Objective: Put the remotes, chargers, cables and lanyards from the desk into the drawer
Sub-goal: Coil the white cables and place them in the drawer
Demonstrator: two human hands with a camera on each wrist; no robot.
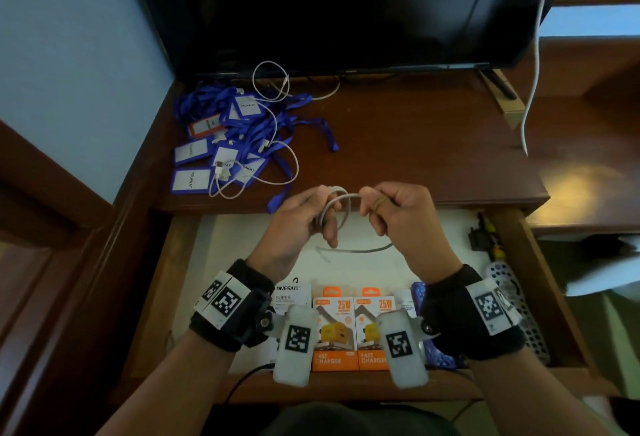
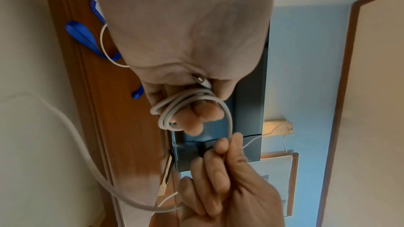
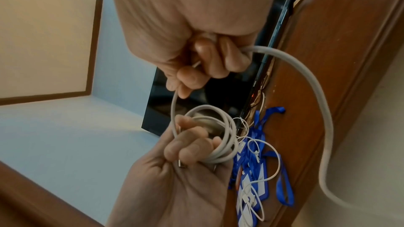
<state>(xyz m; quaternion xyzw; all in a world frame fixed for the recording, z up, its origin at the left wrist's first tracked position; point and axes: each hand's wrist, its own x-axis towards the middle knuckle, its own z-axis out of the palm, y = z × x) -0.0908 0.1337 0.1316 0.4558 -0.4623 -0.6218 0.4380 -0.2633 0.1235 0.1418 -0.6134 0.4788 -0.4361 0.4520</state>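
Both hands are up over the open drawer (image 1: 512,262), busy with one white cable (image 1: 341,198). The left hand (image 1: 301,224) has its grip closed round a small coil of it, loops wrapped over the fingers with a plug end tucked under the thumb. The right hand (image 1: 394,210) sits just beside it and pinches the loose run between thumb and fingers, so that grip is closed on the same cable too.

What matters for the next bit: the free tail leaves the right grip, droops below both hands and swings out in a long slack arc toward the drawer. The coil's loops stand roughly upright, facing the right hand, so my guess is the right hand feeds another turn across onto the left. Once it's all wound, the drawer is directly underneath both grips, so it's basically a straight drop.

Still on the worktop, beyond and to the left of the left grip: a pile of blue lanyards (image 1: 221,130) with another thin white cable (image 1: 277,144) looped through them. The left hand is nearer that lot.
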